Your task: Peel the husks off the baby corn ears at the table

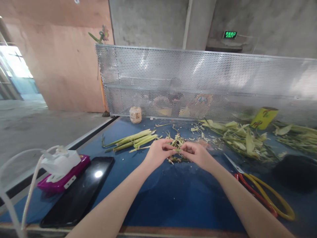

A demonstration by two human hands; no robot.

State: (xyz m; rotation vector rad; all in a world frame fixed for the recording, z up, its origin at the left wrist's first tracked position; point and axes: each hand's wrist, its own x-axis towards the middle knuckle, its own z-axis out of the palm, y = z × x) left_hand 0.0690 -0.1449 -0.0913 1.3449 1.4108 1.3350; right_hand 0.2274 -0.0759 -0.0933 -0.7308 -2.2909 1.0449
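Note:
Over a small heap of plant scraps (176, 140), my left hand (158, 150) and my right hand (199, 154) meet fingertip to fingertip. Both are closed in a pinch on a short green plant piece (177, 150) between them. To the left of my left hand lies a bundle of green stalks (135, 139). A large pile of pale green leaves (244, 140) spreads beyond my right hand. Scissors (262, 191) with one red and one yellow handle loop rest beside my right forearm.
At left are a black phone or tablet (76, 195) and a magenta power strip (61, 181) with white plugs and cables. A pale jar-like container (135, 114), a yellow container (264, 118) and a dark object (296, 172) stand about. A perforated metal panel (153, 76) closes off the back.

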